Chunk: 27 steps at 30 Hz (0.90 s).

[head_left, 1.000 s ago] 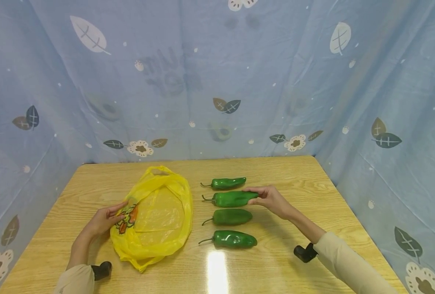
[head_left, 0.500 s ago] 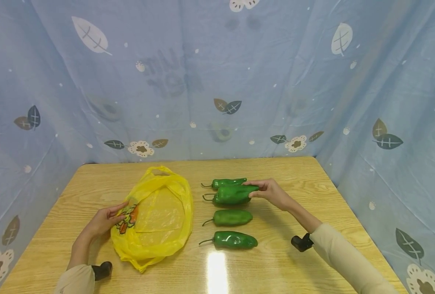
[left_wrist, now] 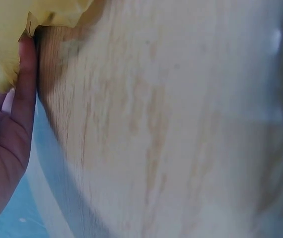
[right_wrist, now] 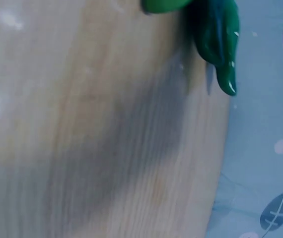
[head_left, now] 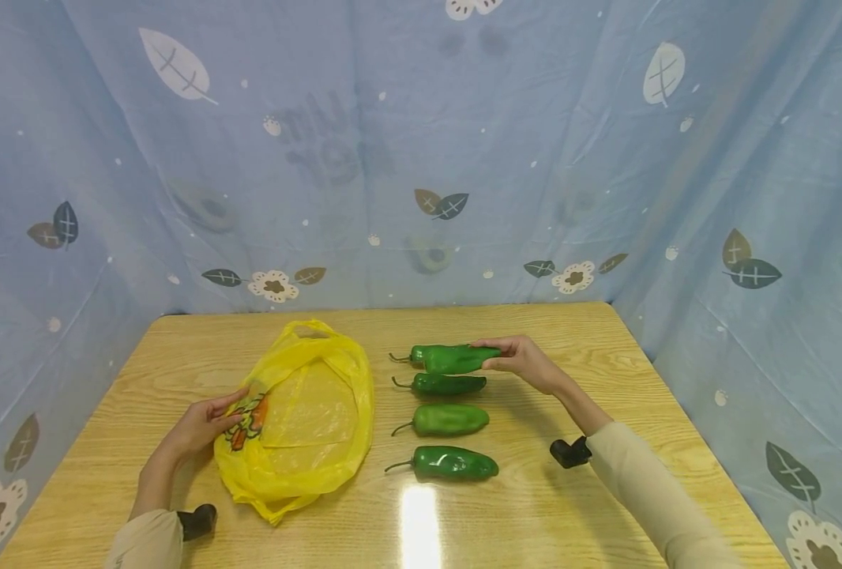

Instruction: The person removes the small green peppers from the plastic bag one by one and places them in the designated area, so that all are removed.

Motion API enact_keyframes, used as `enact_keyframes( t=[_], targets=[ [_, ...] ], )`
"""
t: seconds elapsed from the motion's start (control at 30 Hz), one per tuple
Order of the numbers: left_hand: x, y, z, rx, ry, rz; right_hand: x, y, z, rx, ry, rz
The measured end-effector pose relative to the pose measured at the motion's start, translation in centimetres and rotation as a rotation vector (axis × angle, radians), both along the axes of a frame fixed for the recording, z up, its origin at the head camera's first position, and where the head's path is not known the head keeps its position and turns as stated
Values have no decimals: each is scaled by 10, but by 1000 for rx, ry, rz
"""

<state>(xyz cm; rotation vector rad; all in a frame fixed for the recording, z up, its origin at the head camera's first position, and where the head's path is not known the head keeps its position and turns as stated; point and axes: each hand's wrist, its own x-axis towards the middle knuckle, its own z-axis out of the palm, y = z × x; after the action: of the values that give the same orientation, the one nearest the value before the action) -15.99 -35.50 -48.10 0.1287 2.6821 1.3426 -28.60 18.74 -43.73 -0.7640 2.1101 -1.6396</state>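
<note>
My right hand pinches the tip of a green pepper between thumb and fingers in the head view. That pepper hangs over the farthest pepper, hiding most of it except its stem end. Nearer me lie a slim dark green pepper, a lighter one and a glossy one, stems pointing left. At the left, my left hand holds the printed side of a yellow plastic bag, which lies with its mouth spread wide. The left wrist view shows fingers against the bag's edge.
Everything lies on a wooden table. A blue patterned curtain hangs behind it and along both sides. Black wrist-worn devices stick out near each sleeve. A bright light reflection shows at the table's front.
My right hand has lifted the gripped pepper and moved it away from me, uncovering the slim pepper beneath and covering the farthest one. The left hand and bag have stayed still.
</note>
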Motion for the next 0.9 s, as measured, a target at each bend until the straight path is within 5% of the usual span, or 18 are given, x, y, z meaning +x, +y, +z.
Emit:
enact_keyframes(
  t=[0.6,0.9],
  targets=[
    [-1,-3,0,59,20,-34,-27,0,-4,21,54,-66],
    [-1,-3,-1,29,25,-33,-39,-1,-5,6,-14,-4]
  ],
)
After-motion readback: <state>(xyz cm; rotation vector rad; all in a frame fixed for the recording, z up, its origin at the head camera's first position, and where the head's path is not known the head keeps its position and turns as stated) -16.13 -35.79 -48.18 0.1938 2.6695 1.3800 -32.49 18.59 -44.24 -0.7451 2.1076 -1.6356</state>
